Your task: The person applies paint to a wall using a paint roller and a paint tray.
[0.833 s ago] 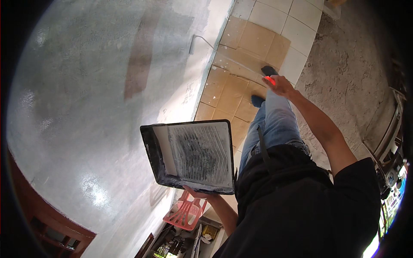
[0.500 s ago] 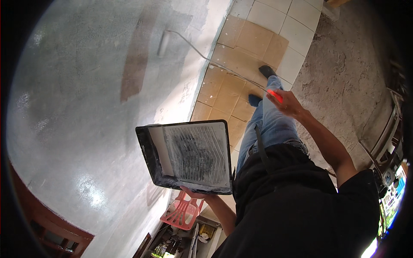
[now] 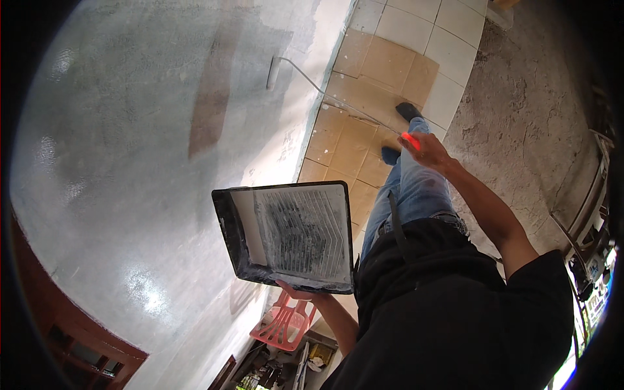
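This patchy wall (image 3: 149, 162) wants even pressure: my right hand (image 3: 429, 152) grips the paint roller (image 3: 273, 73), my left hand (image 3: 296, 292) the paint tray (image 3: 226, 231).

- Open space lies between the paint tray (image 3: 227, 242) and the thin rod (image 3: 364, 116) of the roller (image 3: 272, 74), in front of the wall (image 3: 130, 169); a hand could pass there.
- The rod slants from the right hand (image 3: 424, 152) across the cardboard (image 3: 390, 62), barring a straight pass.
- The tray, held by the left hand (image 3: 297, 292), blocks part of the wall; its right edge sits just beside the shirt (image 3: 442, 305).
- A pink chair (image 3: 284, 324) crowds the left hand's far side.
- Right of the right forearm, room opens over rough floor (image 3: 520, 123).
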A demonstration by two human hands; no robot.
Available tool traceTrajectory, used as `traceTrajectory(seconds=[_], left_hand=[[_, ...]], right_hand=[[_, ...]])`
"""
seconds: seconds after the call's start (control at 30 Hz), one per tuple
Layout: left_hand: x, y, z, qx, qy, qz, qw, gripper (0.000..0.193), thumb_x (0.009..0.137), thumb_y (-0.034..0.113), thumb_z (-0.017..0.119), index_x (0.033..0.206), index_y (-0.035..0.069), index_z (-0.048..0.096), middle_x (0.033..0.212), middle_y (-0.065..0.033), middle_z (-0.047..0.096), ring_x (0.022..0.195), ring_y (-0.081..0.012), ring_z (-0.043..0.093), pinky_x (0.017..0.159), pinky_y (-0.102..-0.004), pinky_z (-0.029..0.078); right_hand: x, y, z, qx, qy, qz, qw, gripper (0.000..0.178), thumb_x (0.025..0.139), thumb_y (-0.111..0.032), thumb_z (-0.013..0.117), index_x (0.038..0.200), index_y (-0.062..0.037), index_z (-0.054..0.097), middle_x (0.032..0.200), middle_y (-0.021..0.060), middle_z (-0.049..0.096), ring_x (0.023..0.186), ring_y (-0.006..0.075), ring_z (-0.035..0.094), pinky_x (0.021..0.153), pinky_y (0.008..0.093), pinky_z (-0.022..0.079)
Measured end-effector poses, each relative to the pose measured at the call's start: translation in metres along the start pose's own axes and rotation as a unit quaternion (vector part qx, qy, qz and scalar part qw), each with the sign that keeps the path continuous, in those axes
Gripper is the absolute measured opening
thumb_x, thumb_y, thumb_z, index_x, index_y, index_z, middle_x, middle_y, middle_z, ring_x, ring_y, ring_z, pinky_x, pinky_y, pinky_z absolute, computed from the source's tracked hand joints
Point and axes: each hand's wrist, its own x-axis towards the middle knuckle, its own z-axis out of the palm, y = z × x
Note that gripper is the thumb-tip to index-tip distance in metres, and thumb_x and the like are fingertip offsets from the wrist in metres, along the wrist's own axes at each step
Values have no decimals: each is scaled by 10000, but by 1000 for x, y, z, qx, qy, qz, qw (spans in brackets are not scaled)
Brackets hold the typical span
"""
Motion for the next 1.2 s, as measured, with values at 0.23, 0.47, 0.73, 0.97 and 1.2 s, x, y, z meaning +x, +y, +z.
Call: traceTrajectory(seconds=[0.23,0.47,0.73,0.97,1.2], left_hand=[[-4,11,16,-64,-31,-30,997,689,932,503,322,1381,-20,337,1442,-179,318,1299,-356,341,1083,-474,277],[-7,14,23,-71,-20,-52,996,721,915,537,344,1390,-6,326,1435,-178,323,1293,-362,346,1083,-483,280],[-2,3,0,-107,-3,-69,992,699,929,511,329,1388,-15,327,1435,-181,324,1285,-362,358,1077,-477,295],[-1,-1,-7,-62,-6,-39,997,665,948,478,288,1386,-21,332,1440,-180,323,1296,-349,353,1078,-473,291],[-3,2,-2,-1,32,-19,999,695,931,500,298,1390,-20,325,1450,-178,307,1313,-350,326,1087,-474,278]], right_hand=[[-41,-54,-38,43,-27,-48,998,409,897,-427,565,926,-27,644,699,195,613,626,345,603,601,409,460],[-38,-75,-24,44,-20,-138,989,388,879,-407,597,963,-29,627,687,203,612,629,364,614,581,410,472],[-4,-1,-4,33,11,-110,993,394,884,-418,582,965,-36,628,728,211,621,690,384,624,608,426,479],[-3,3,-10,-13,-11,-51,999,395,898,-435,556,959,-53,633,720,215,617,705,386,620,612,433,475],[-23,-45,-7,40,-23,-144,988,377,871,-397,599,967,-32,617,732,196,629,666,388,616,606,434,483]])
